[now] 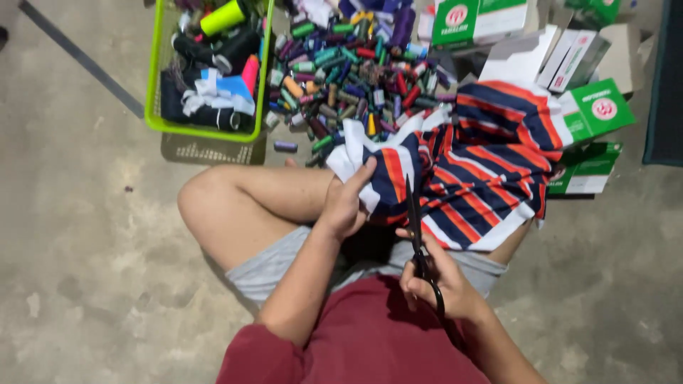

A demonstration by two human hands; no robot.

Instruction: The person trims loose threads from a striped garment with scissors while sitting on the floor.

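Nearest, the right hand [442, 283] is clenched through the handles of long black scissors [415, 217], whose blades point away into the striped cloth [484, 167]. Just beyond, the left hand [346, 203] grips a bunched fold of that cloth — soft knit in navy, orange and white bands — draped over the person's crossed legs, its far edge reaching the green and white cartons [596, 110]. Bare, mottled concrete floor [78, 235] lies open on both sides. Farther off, a dense heap of small thread spools [352, 67] in many colours sits between the cartons and a lime-green plastic basket [153, 107] — slotted walls, holding dark fabric and larger spools.
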